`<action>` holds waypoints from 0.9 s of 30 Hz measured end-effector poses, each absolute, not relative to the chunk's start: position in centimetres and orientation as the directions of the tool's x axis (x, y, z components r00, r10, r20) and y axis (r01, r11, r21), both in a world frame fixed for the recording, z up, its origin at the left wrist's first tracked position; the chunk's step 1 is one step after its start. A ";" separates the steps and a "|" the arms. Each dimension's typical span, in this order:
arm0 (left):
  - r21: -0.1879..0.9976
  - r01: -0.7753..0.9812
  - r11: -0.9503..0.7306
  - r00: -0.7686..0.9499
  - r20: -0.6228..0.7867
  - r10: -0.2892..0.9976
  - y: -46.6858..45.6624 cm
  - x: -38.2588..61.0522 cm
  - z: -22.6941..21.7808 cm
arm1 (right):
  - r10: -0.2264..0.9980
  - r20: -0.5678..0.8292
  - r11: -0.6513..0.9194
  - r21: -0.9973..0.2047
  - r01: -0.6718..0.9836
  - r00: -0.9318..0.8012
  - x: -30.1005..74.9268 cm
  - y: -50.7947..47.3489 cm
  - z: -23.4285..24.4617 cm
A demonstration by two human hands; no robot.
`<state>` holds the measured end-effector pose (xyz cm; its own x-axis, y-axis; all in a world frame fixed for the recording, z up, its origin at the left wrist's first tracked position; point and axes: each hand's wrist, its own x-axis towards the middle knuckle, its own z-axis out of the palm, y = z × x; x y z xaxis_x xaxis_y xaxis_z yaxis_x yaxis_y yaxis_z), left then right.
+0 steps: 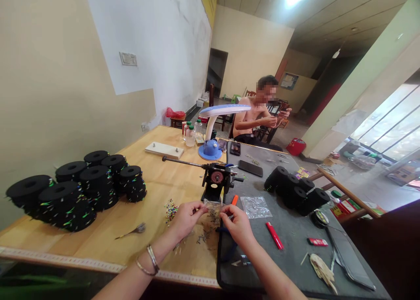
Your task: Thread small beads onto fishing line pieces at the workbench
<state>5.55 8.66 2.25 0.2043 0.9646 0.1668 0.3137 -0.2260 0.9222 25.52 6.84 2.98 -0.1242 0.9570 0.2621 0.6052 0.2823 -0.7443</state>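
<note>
My left hand (186, 219) and my right hand (239, 224) are both closed in pinches on a small clear plastic bag (212, 210), held between them just above the table edge. The bag seems to hold small dark pieces. Right behind it stands a black vise-like tool (216, 179) with a long handle reaching left. Small dark bits (205, 235) lie scattered on the wood under my hands. A pile of coloured beads (170, 210) sits just left of my left hand.
Stacks of black foam spools (78, 188) fill the left of the wooden table (157, 190); more black spools (297, 190) lie on the grey mat (288, 230). A blue desk lamp (213, 129), phones, a second clear bag (255, 206), red lighters (274, 235) and bottles are around. A person sits at the far end.
</note>
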 end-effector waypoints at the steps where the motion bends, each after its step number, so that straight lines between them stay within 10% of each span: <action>1: 0.922 0.313 -0.228 0.209 0.168 0.963 8.7 5.5 2.3 | 0.957 0.265 0.278 -0.738 0.615 -0.114 25.6 6.9 2.9; 27: 0.891 0.389 -0.233 0.210 0.160 0.964 8.5 5.6 3.1 | 0.943 0.313 0.312 -0.703 0.639 -0.116 25.4 7.0 3.4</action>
